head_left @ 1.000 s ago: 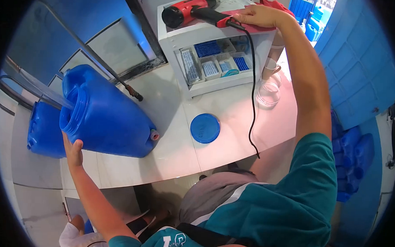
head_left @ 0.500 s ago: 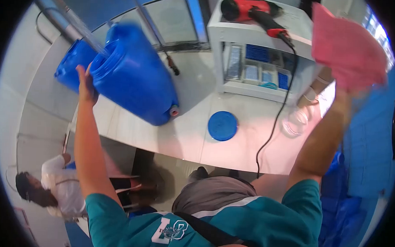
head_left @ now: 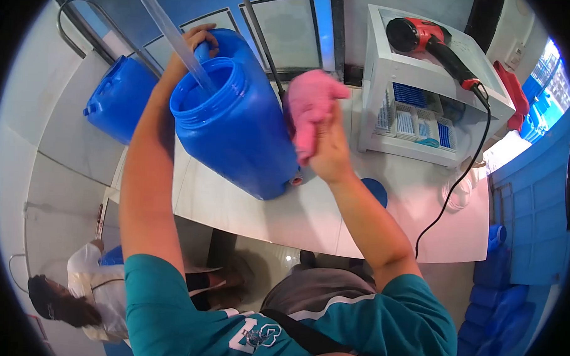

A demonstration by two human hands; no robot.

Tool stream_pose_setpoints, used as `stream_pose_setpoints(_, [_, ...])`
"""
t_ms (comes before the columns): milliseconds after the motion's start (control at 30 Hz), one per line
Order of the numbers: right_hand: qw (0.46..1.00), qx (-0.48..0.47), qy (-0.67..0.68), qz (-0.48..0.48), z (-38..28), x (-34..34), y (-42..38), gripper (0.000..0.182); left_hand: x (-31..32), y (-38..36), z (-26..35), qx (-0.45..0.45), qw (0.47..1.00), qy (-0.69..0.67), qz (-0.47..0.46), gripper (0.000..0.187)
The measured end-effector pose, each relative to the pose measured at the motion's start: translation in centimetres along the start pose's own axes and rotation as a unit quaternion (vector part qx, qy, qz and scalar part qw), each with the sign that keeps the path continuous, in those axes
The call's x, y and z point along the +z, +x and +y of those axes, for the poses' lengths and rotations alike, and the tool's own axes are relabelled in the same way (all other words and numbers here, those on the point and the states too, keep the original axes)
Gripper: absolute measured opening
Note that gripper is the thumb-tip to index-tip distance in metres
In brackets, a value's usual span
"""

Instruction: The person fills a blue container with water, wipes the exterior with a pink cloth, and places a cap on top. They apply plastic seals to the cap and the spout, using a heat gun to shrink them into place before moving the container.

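A large blue jug (head_left: 236, 138) stands on the white counter, its wide mouth uncapped. A clear tube (head_left: 177, 39) reaches down into that mouth. My left hand (head_left: 199, 40) is wrapped round the jug's handle at the back. In my right hand (head_left: 330, 151) is a pink cloth (head_left: 314, 104), held against or close beside the jug's right side. A spout sits low on the jug, just below the cloth. The round blue lid (head_left: 375, 192) lies on the counter, partly behind my right forearm.
A second blue jug (head_left: 121, 100) stands at the left. On the white shelf unit (head_left: 420, 76) rests a red and black heat gun (head_left: 428, 42), its cord hanging over the counter's front edge. Clear tape rolls (head_left: 460, 191) lie at the right. Another person (head_left: 99, 284) is at the lower left.
My right hand has brought the pink cloth from the far right to the jug's side. My left hand has gone from the jug's rim to its handle. The view has shifted.
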State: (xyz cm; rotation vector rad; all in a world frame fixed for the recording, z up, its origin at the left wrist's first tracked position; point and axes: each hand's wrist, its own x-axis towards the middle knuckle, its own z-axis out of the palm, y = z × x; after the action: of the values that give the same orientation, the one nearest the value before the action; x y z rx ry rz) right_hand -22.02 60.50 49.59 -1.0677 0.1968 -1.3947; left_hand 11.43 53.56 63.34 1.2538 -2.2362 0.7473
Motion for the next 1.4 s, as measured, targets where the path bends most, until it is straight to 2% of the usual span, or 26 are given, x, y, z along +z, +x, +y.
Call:
stream_pose_setpoints(67, [0.965, 0.009, -0.224, -0.138, 4.6, -0.4, 0.1, 0.047, 2.6, -0.5, -0.9, -0.028, 0.985, -0.133, 0.102, 0.014])
stream_pose_setpoints(100, [0.973, -0.041, -0.205, -0.102, 5.5, 0.2, -0.5, 0.051, 2.9, -0.9, -0.8, -0.028, 0.985, -0.138, 0.098, 0.014])
stream_pose_setpoints(167, [0.974, -0.052, -0.187, -0.119, 5.7, 0.2, -1.4, 0.053, 2.7, -1.2, -0.8, -0.194, 0.896, -0.389, 0.091, 0.011])
stream_pose_setpoints(200, [0.974, -0.063, -0.167, -0.14, 5.3, 0.3, -1.5, 0.055, 2.5, -1.4, -0.4, -0.196, 0.894, -0.392, 0.09, 0.011])
stream_pose_setpoints(267, [0.971, -0.071, -0.167, -0.154, 5.6, 0.1, 0.5, 0.055, 1.8, -1.5, 0.5, -0.126, 0.945, -0.29, 0.087, 0.015])
stream_pose_setpoints(300, [0.968, -0.082, -0.165, -0.169, 5.6, 0.2, 2.2, 0.056, 1.7, -1.3, 0.7, -0.128, 0.945, -0.29, 0.085, 0.015])
stream_pose_setpoints(367, [0.976, -0.006, -0.047, -0.214, 3.6, 2.3, 8.0, 0.057, 1.6, -1.2, 1.0, -0.146, 0.935, -0.308, 0.096, 0.008])
stream_pose_setpoints(400, [0.964, 0.004, -0.096, -0.246, 4.8, 2.4, 11.6, 0.059, 1.8, -1.3, 0.4, -0.149, 0.936, -0.305, 0.096, 0.008])
stream_pose_setpoints(433, [0.95, 0.013, -0.144, -0.276, 6.1, 2.8, 15.0, 0.062, 2.2, -1.4, -0.4, -0.09, 0.959, -0.248, 0.106, 0.006])
stream_pose_setpoints(467, [0.951, 0.014, -0.139, -0.277, 7.9, 3.1, 17.4, 0.062, 2.5, -1.4, -0.9, -0.029, 0.975, -0.19, 0.113, 0.01])
stream_pose_setpoints(533, [0.971, 0.08, -0.062, -0.218, 11.7, 3.3, 19.6, 0.068, 2.1, -1.3, -0.6, -0.036, 0.974, -0.196, 0.104, 0.015])
stream_pose_setpoints(567, [0.971, 0.083, -0.057, -0.217, 12.8, 2.5, 18.8, 0.068, 1.9, -1.2, -0.3, -0.041, 0.973, -0.205, 0.099, 0.02])
stream_pose_setpoints(633, [0.96, 0.23, -0.032, -0.158, 12.6, 0.8, 15.7, 0.076, 2.3, -1.3, -0.7, -0.047, 0.969, -0.215, 0.11, 0.021])
stream_pose_setpoints(700, [0.934, 0.323, 0.031, -0.149, 9.7, 0.2, 10.0, 0.087, 2.7, -1.6, -0.6, -0.047, 0.965, -0.226, 0.125, 0.022])
stream_pose_setpoints(767, [0.902, 0.423, 0.016, -0.081, 10.7, -2.6, 4.7, 0.089, 2.7, -1.5, -0.5, -0.079, 0.961, -0.236, 0.12, 0.022])
stream_pose_setpoints(867, [0.903, 0.421, -0.026, -0.084, 8.6, -4.2, 1.0, 0.084, 2.5, -2.0, -0.6, -0.057, 0.966, -0.243, 0.074, 0.016])
stream_pose_setpoints(900, [0.95, 0.268, -0.067, -0.148, 6.8, -3.3, 1.2, 0.079, 2.4, -1.9, -0.6, -0.057, 0.966, -0.242, 0.073, 0.016])
stream_pose_setpoints(933, [0.967, 0.106, -0.107, -0.206, 4.9, -2.2, 1.5, 0.074, 2.3, -1.8, -0.5, -0.052, 0.966, -0.24, 0.077, 0.017])
stream_pose_setpoints(1000, [0.962, 0.03, -0.137, -0.232, 2.1, 1.8, 6.8, 0.068, 2.4, -2.0, -0.3, -0.051, 0.967, -0.238, 0.079, 0.017])
stream_pose_setpoints(1067, [0.953, 0.092, -0.119, -0.263, 2.9, 3.6, 12.8, 0.064, 2.5, -1.5, -0.7, -0.082, 0.966, -0.213, 0.117, 0.021])
stream_pose_setpoints(1133, [0.957, 0.111, -0.103, -0.249, 9.4, 2.6, 18.0, 0.069, 2.7, -1.4, -0.9, -0.075, 0.967, -0.213, 0.121, 0.022])
stream_pose_setpoints(1167, [0.957, 0.112, -0.102, -0.248, 9.3, 2.5, 17.2, 0.069, 2.8, -1.6, -0.7, -0.07, 0.966, -0.216, 0.125, 0.024])
stream_pose_setpoints(1233, [0.959, 0.194, 0.082, -0.189, 8.5, 2.2, 14.4, 0.075, 2.7, -1.5, -0.5, -0.071, 0.966, -0.218, 0.123, 0.024])
stream_pose_setpoints(1300, [0.948, 0.256, 0.104, -0.159, 11.4, -0.7, 10.5, 0.071, 2.6, -1.7, -0.3, -0.078, 0.965, -0.217, 0.123, 0.025])
stream_pose_setpoints(1367, [0.929, 0.36, 0.079, -0.049, 11.6, -3.3, 4.3, 0.072, 2.6, -1.6, -0.2, -0.079, 0.958, -0.242, 0.129, 0.027])
stream_pose_setpoints(1400, [0.975, 0.209, -0.022, -0.078, 10.2, -2.8, 0.8, 0.073, 2.6, -1.7, -0.2, -0.079, 0.959, -0.241, 0.13, 0.027])
